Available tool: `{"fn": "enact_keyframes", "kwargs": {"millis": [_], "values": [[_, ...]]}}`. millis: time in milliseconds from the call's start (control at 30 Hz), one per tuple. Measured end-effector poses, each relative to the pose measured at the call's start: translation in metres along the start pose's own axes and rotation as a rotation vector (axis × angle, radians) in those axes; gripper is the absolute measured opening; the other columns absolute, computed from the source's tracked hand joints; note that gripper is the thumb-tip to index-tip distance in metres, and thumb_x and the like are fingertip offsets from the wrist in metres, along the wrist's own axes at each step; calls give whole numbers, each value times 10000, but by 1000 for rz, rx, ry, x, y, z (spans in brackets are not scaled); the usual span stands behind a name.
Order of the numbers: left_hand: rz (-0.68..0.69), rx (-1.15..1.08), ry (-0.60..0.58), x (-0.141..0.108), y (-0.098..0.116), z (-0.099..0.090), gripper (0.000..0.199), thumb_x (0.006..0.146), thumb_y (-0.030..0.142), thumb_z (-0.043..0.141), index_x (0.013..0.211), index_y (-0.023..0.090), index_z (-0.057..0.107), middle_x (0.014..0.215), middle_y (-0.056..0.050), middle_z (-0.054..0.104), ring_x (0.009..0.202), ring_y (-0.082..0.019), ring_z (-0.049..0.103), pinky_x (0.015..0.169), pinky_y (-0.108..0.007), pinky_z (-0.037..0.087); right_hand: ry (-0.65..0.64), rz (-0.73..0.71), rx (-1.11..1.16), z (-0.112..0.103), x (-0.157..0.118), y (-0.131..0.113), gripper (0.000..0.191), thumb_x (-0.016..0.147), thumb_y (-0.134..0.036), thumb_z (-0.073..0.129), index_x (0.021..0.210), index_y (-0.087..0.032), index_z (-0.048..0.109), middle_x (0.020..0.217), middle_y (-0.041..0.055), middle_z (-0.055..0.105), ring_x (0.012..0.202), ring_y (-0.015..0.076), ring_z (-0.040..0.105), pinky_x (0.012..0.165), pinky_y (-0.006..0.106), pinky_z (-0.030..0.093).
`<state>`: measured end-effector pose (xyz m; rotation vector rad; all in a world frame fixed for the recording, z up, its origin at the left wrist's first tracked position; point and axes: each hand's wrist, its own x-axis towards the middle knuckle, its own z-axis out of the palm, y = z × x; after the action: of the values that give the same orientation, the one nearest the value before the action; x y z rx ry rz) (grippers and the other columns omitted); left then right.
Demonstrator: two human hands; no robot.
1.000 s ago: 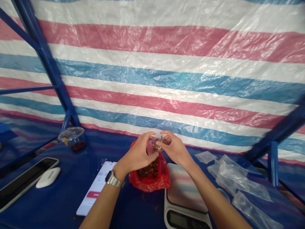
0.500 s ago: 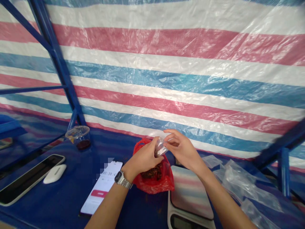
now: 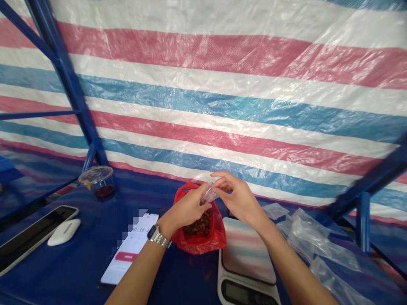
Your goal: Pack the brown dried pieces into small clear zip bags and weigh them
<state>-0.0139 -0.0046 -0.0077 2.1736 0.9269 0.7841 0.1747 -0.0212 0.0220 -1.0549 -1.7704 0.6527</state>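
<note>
A small clear plastic bag is gathered between my two hands, above a red plastic bag. My left hand, a watch on its wrist, wraps round the clear bag from the left. From the right, my right hand pinches the bag's edge with thumb and fingertips. The red bag lies open below and holds brown, dried-looking pieces; my left hand hides part of it. Whether the clear bag has anything in it I cannot tell.
A digital scale stands under my right forearm. Several clear plastic bags lie to the right. Leftward are a lit phone, a dark phone, a white case and a lidded cup. A striped sheet hangs behind.
The whole view has shifted slightly, so things sit a little further left. Both hands keep hold of the clear bag, and more of the brown pieces shows beneath my left hand.
</note>
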Motion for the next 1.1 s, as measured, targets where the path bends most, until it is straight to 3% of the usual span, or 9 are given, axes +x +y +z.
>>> {"fn": "enact_keyframes", "kwargs": {"millis": [100,233,367,500,600,700,833,967,1100], "values": [[8,-15,30,1,-2,1,509,867,264,674,1357,272,538,1071,-6,745,904,-212,708,781,-293,506,3,26,11,-1,1,-2,290,900,-230,645,1189,-237,673,895,11,749,805,181,705,767,319,540],[-6,8,28,2,-1,-1,427,908,270,617,1334,267,582,1008,-18,760,824,-221,710,751,-313,528,14,51,38,-3,1,-6,258,906,-242,648,1164,-235,666,911,20,779,854,199,739,814,336,556],[37,52,65,2,5,-4,592,864,280,699,1436,290,545,1246,-52,737,1048,-265,713,934,-368,534,-8,54,8,-11,1,-5,240,920,-249,626,1155,-230,670,923,30,782,826,197,735,787,331,552],[6,52,63,1,6,-3,578,894,290,678,1454,291,535,1282,-55,729,1071,-261,721,966,-382,545,-26,101,-26,-19,1,3,254,894,-242,625,1141,-210,679,869,28,749,749,185,696,723,319,537],[62,134,109,0,4,-2,616,883,340,726,1464,303,524,1426,-62,656,1280,-282,633,1116,-428,472,-48,134,-56,-28,3,9,283,873,-236,621,1145,-204,691,840,27,736,715,182,683,684,310,527],[142,211,201,-2,5,-3,666,898,418,729,1502,308,469,1525,-71,572,1416,-286,519,1202,-460,390,38,152,-90,-52,4,16,348,844,-246,641,1187,-198,680,837,38,753,713,192,693,665,306,527],[179,221,324,-1,6,-9,539,999,424,580,1497,261,452,1522,-106,554,1422,-271,506,1216,-463,375,158,275,-254,-106,-1,34,394,827,-234,645,1216,-181,668,883,75,791,717,211,720,619,290,523],[174,258,365,2,4,-9,462,1021,414,532,1450,246,499,1422,-111,612,1348,-279,564,1184,-475,407,47,457,-694,-144,-14,59,434,808,-106,552,1214,-153,698,921,103,798,815,236,752,721,306,558],[175,297,353,4,0,-3,415,1025,387,508,1415,249,534,1371,-104,638,1302,-280,592,1154,-472,440,-20,586,-958,-154,-26,77,485,734,-41,566,1162,-179,752,1138,150,780,1068,309,730,916,384,547]]}}
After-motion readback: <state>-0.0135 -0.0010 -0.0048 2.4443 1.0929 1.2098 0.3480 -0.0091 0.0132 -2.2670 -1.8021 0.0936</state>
